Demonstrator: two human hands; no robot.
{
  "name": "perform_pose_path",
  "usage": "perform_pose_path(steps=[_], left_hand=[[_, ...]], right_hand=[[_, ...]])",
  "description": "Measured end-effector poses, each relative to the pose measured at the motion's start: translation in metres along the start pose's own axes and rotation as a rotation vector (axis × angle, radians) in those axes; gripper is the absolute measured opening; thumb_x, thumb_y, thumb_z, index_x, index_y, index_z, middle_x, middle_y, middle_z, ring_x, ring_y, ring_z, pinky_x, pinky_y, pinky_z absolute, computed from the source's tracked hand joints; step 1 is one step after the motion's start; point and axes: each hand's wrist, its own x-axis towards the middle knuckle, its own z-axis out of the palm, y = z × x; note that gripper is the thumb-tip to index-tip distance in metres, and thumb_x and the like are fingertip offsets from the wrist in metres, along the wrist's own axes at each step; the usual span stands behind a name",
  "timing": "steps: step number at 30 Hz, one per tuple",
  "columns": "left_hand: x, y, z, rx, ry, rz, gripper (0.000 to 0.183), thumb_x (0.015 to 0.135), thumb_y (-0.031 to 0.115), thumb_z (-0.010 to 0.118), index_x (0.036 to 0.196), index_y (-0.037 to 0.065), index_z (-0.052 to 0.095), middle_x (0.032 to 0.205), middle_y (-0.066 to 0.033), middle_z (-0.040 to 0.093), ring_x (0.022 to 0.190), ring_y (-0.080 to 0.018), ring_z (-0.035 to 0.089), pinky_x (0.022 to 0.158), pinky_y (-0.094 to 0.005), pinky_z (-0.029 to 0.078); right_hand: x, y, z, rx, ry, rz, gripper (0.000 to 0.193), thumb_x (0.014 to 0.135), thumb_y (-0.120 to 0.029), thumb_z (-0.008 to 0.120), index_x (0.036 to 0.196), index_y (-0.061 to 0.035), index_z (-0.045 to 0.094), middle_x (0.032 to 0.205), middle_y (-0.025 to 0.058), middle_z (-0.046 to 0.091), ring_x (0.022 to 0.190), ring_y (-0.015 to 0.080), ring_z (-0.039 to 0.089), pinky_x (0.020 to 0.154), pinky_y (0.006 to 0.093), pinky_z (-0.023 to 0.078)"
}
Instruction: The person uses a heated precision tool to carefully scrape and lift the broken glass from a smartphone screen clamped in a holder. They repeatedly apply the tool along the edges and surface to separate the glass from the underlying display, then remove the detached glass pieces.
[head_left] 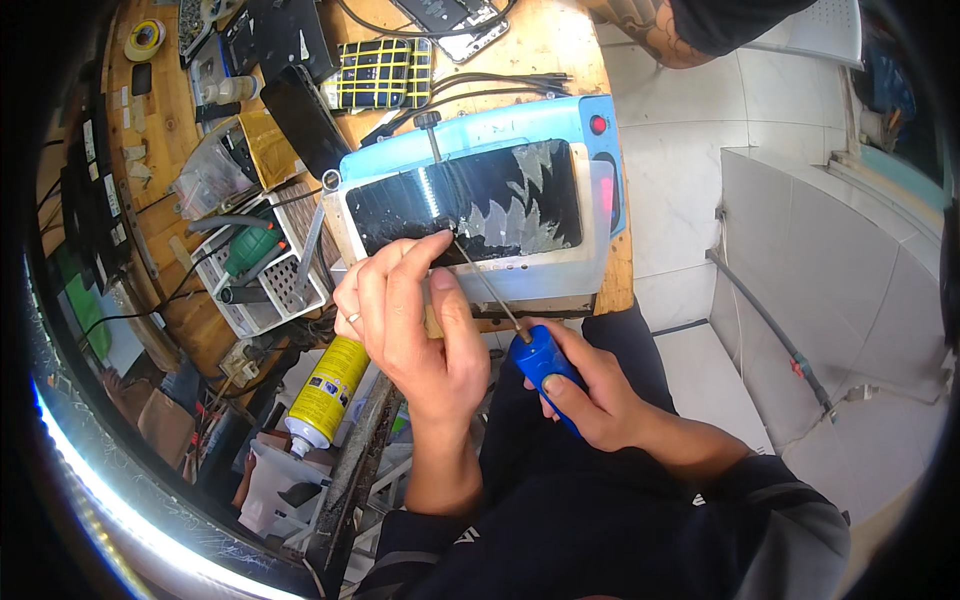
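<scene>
My right hand (590, 392) is wrapped round the blue handle of a hand tool (543, 362), whose thin metal shaft slants up and left to the near edge of a phone screen (400, 205). The screen is black, with ragged grey patches of film or glue residue on its right half. It lies on a pale sheet on top of a light blue bench machine (465, 138). My left hand (415, 325), with a ring, reaches over the screen's near edge. Its index fingertip is beside the shaft's tip, and thumb and index are apart with nothing visible between them.
A yellow spray can (330, 390) sits below my left hand. Left of the machine stands a white basket (270, 310) with a green air blower (250, 248). Phones, cables and a tape roll (145, 40) lie on the wooden bench. Another person's arm (640, 30) shows at the top.
</scene>
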Motion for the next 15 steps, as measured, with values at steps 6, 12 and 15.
perform_pose_path(steps=[6,12,15], left_hand=[[0.012,0.006,0.009,0.065,0.086,0.074,0.016,0.093,0.017,0.075,0.108,0.012,0.074,0.103,-0.0066,0.067,0.107,-0.0282,0.053,0.098,-0.0437,0.032],[0.013,0.009,0.020,0.186,0.093,0.049,0.023,0.096,0.030,0.077,0.103,0.010,0.067,0.097,-0.0032,0.061,0.101,-0.0236,0.049,0.094,-0.0406,0.032],[0.017,0.006,0.014,0.091,0.059,0.062,0.021,0.095,0.027,0.076,0.104,0.010,0.068,0.096,-0.0035,0.060,0.101,-0.0239,0.048,0.095,-0.0402,0.032]], right_hand=[[-0.011,0.001,-0.003,0.035,0.084,-0.040,0.058,0.108,-0.018,0.055,0.159,0.0030,0.035,0.102,0.0122,0.067,0.072,0.0121,0.062,0.070,0.0290,0.054],[-0.014,0.000,-0.003,-0.005,0.073,-0.010,0.057,0.108,-0.018,0.056,0.158,0.0029,0.037,0.102,0.0121,0.067,0.072,0.0124,0.063,0.070,0.0294,0.054],[-0.016,0.001,-0.002,0.025,0.111,-0.037,0.057,0.108,-0.019,0.056,0.157,0.0029,0.038,0.102,0.0121,0.067,0.072,0.0130,0.063,0.071,0.0296,0.054]])
